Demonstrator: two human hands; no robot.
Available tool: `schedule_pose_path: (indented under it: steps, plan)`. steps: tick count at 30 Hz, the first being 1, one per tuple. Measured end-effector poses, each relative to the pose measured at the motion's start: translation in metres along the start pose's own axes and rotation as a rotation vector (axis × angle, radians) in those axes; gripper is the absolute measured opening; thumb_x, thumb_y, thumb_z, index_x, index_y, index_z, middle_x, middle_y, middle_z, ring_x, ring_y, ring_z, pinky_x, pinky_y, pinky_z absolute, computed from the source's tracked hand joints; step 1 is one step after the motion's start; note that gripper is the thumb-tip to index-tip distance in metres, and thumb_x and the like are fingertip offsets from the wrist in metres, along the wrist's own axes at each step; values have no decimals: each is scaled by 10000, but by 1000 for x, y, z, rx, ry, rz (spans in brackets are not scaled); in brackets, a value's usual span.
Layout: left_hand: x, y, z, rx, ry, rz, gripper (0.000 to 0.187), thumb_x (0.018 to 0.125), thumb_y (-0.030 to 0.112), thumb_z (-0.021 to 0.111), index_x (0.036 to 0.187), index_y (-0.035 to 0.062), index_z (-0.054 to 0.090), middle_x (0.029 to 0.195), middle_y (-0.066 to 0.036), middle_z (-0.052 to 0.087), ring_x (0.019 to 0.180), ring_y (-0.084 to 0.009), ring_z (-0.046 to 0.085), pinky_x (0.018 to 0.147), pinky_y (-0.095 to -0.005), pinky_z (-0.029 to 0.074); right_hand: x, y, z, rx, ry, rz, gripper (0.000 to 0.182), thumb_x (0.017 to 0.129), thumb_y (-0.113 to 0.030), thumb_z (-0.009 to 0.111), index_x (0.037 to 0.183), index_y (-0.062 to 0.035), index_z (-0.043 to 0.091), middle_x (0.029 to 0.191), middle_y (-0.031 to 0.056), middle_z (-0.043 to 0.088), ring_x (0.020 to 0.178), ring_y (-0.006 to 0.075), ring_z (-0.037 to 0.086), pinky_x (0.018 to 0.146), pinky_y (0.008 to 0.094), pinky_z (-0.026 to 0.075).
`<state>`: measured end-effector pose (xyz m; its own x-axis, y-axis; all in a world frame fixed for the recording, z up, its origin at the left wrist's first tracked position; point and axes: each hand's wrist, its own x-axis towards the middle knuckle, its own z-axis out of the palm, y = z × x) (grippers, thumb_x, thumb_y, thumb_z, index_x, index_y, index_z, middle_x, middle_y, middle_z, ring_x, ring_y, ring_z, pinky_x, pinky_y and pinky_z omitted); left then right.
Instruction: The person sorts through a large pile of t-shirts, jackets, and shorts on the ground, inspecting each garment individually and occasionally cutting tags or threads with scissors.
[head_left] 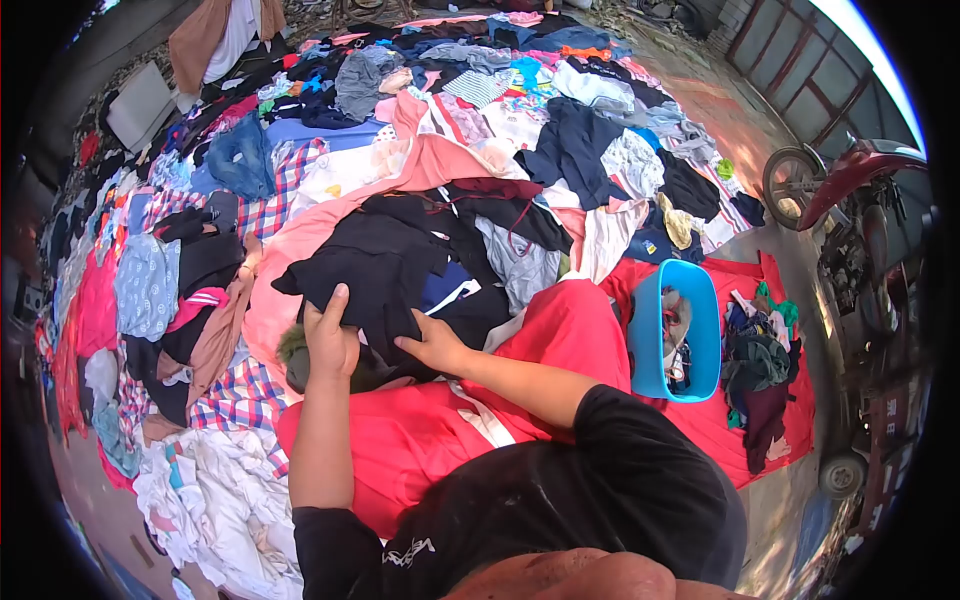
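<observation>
A black garment (375, 255) is stretched between my two hands above a heap of dark clothes. My left hand (328, 335) grips its lower left edge, thumb on top and fingers hidden beneath the cloth. At its lower right corner, my right hand (436, 343) pinches the fabric, with the thumb pointing left. Just behind the black garment lie a navy piece with a white stripe (447, 288) and a grey garment (518, 262). Red cloth (400, 440) covers my lap below the hands.
A blue basket (647, 335) with small items stands at right, beside a dark pile (765, 365) on red cloth. Mixed clothes spread ahead and left, including a light blue garment (147, 285) and white clothes (215, 500). A red motorcycle (870, 170) stands at far right.
</observation>
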<state>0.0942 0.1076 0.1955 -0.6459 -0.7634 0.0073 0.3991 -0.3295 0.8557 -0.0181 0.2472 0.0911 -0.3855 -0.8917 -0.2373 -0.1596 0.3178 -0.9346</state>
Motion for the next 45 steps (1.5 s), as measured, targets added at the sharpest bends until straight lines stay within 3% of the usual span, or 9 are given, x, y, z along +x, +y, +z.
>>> schedule_pose_path:
  steps: [10,15,23,30,34,37,39,40,45]
  plan:
    - [28,-7,-52,420,179,62,476,925,72,665,1368,-26,523,1589,-232,312,1493,-303,289,1200,-404,230,-58,-12,10,-140,-878,314,448,873,-278,701,1125,87,646,1072,163,687,993,278,667,876,391,517]
    - [35,-24,-57,538,133,66,359,909,99,678,1255,18,623,1591,-242,314,1492,-306,299,1176,-455,269,10,-6,-58,-921,-733,28,506,885,-332,671,1191,70,646,1148,245,679,1078,358,665,901,430,516]
    - [36,-16,-37,446,62,81,311,949,7,606,1253,-49,574,1530,-260,396,1394,-332,457,1127,-374,389,-8,14,-49,-92,163,60,363,896,-237,669,1080,72,617,1023,253,684,913,353,690,795,413,561]
    - [36,-26,-53,498,52,37,249,970,52,599,1207,-19,621,1478,-186,487,1238,-204,550,997,-304,451,-62,23,16,-9,-599,407,334,896,-290,711,932,27,615,771,96,574,707,245,624,522,389,522]
    - [37,-27,-49,540,38,27,236,982,93,603,1198,5,640,1463,-144,517,1173,-161,584,922,-287,494,-45,15,-11,-413,-516,165,397,826,-332,731,922,48,664,971,239,682,981,398,647,878,472,480]
    - [37,-29,-46,552,33,11,235,985,104,605,1195,5,643,1452,-140,528,1168,-162,591,915,-286,502,-27,14,-41,-359,-528,363,445,867,-251,716,1220,10,644,787,171,649,606,269,648,536,429,478]
    - [38,-30,-45,573,29,-4,218,990,105,606,1182,12,649,1442,-139,535,1170,-166,593,914,-290,510,-29,15,-59,-289,-387,352,293,911,-259,684,835,-6,557,600,106,567,446,199,589,409,389,419]
    - [39,-31,-44,570,29,-12,211,991,105,608,1177,14,650,1439,-138,538,1170,-167,594,913,-290,511,-27,16,-69,-182,-419,428,548,925,-202,671,1406,-12,491,667,106,568,469,196,544,414,387,371]
    - [43,-37,-42,583,0,-27,178,991,98,618,1150,32,663,1401,-137,569,1147,-156,607,893,-278,524,-37,0,-132,28,-147,421,410,943,-194,664,1225,71,530,693,109,602,457,184,611,362,324,408]
